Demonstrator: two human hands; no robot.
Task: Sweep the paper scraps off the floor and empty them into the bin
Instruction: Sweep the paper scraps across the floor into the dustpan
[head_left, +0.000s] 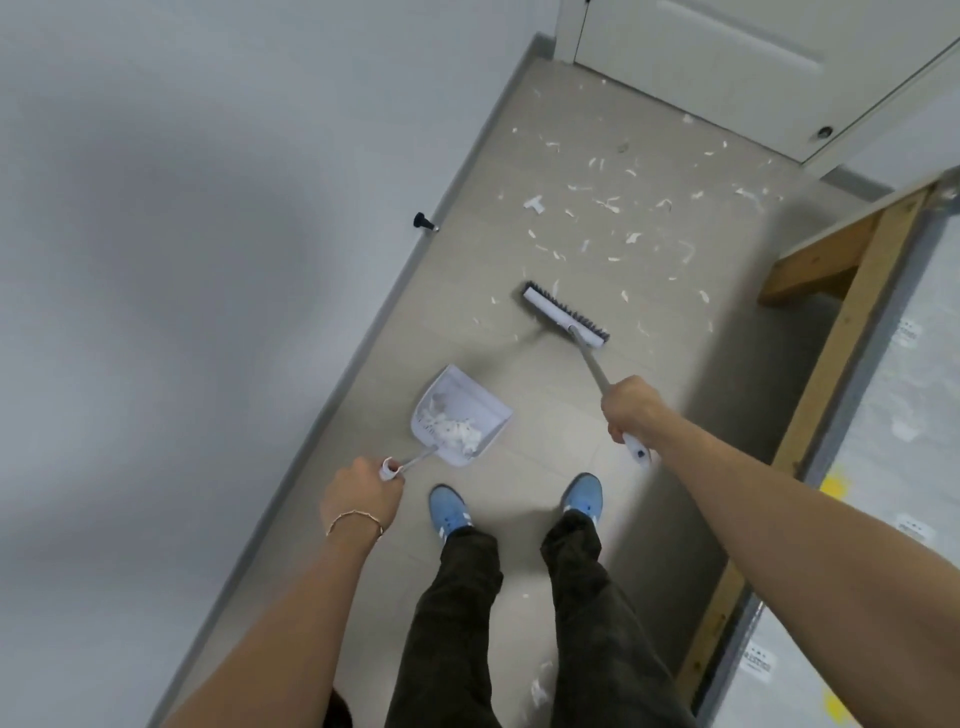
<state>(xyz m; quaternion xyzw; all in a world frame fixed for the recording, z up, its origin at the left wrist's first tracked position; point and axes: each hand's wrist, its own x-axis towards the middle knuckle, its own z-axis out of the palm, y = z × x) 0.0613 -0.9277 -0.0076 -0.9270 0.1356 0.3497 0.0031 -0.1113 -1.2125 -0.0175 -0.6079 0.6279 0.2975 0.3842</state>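
Note:
My left hand grips the long handle of a white dustpan, which stands on the beige floor and holds a pile of white paper scraps. My right hand grips the grey handle of a broom. Its white head with dark bristles, the broom head, lies on the floor ahead of the dustpan. Several loose paper scraps are scattered over the floor beyond the broom, up to the door. A few scraps lie between my legs. No bin is in view.
A grey wall with a black door stop runs along the left. A white door closes the far end. A wooden frame with wrapped panels lines the right side. My blue shoes stand behind the dustpan.

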